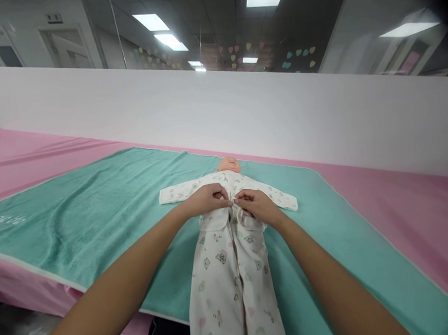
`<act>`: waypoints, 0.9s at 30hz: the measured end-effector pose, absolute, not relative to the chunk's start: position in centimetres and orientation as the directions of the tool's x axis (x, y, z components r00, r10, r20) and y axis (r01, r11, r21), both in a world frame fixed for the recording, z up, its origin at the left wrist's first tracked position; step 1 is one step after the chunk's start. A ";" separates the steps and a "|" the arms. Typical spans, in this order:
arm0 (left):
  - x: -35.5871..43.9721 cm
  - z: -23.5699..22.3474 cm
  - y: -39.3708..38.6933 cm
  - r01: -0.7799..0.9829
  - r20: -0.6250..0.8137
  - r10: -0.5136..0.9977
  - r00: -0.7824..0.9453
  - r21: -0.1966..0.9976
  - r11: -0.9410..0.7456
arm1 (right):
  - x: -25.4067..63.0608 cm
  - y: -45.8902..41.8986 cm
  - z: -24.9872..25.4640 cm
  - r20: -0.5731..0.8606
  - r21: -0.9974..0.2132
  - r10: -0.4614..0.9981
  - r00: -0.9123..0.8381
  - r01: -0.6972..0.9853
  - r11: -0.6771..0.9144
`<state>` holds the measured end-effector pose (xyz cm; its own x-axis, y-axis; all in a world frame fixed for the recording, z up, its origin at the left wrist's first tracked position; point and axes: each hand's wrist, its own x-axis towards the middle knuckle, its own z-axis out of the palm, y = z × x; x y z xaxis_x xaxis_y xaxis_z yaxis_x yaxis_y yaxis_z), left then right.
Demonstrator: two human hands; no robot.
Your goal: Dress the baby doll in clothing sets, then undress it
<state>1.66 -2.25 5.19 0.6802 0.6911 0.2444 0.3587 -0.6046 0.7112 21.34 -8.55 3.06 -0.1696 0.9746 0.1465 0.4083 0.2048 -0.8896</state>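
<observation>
A baby doll (229, 164) lies on its back, its head at the far end, dressed in a white printed jacket (195, 185) with both sleeves spread sideways. White printed pants (218, 269) stretch from its waist toward me. Over the belly, my left hand (209, 197) pinches the jacket's front edge between thumb and fingers. Just to the right, my right hand (257, 204) pinches the opposite front edge, the fingertips of both hands almost meeting at the middle. The fingers hide any fastener there.
Beneath the doll is a teal towel (97, 210) with a pale border, spread over a pink cover (400, 197). A white wall panel (205, 108) rises behind, with a mirror or glass pane (215, 31) above it.
</observation>
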 end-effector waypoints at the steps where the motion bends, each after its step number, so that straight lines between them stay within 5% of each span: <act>1: 1.8 5.1 -2.3 0.365 0.260 0.688 0.678 0.693 -0.621 | 21.3 -8.6 3.1 0.145 -0.888 0.976 -0.164 0.414 0.201; 15: 2.2 5.5 -3.6 0.333 0.244 0.749 0.616 0.781 -0.528 | 21.2 -8.6 3.0 0.137 -0.878 0.984 -0.117 0.446 0.176; 27: 2.7 5.7 -3.5 0.566 0.183 0.773 0.607 0.583 -0.583 | 21.1 -8.3 2.4 0.186 -0.871 0.978 -0.098 0.444 0.210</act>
